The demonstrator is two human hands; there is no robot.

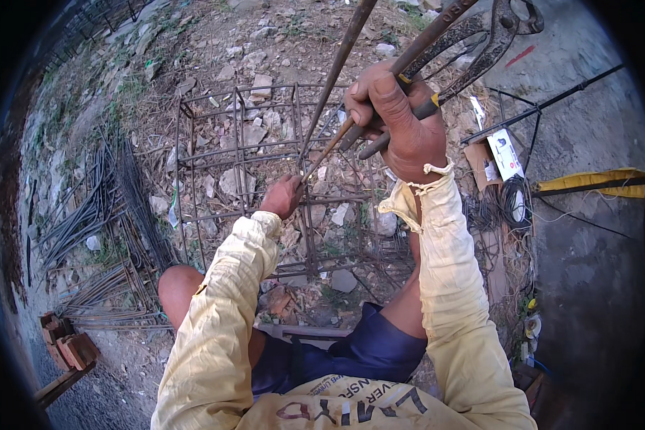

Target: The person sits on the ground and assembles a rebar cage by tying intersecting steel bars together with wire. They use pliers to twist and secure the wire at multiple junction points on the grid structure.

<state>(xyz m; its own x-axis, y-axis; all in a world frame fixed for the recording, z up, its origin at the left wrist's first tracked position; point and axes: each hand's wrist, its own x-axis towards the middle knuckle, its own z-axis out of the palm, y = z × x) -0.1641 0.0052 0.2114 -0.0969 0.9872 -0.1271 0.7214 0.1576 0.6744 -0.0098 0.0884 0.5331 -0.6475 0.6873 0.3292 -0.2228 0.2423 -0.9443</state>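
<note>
My right hand (pixel 408 125), raised toward the upper right, is wrapped around the handles of metal pincers (pixel 496 43). The pincers' jaws point up and away from me. A thin brown rod (pixel 327 152) runs from its fingertips down to my left hand (pixel 283 195), which is closed around the lower end. That hand is beside the upright bars of a rusty rebar cage (pixel 240 161) standing between my knees. One long steel bar (pixel 340 61) rises from the cage past the right hand. A thicker bar (pixel 437 37) passes close behind the pincers.
Bundles of steel rods (pixel 97 201) lie at the left, with broken bricks (pixel 68 344) nearer. Rubble and stones cover the ground. At the right are a white box (pixel 505 154), a coil of black wire (pixel 514 201), a long black bar (pixel 552 104) and a yellow strip (pixel 602 183).
</note>
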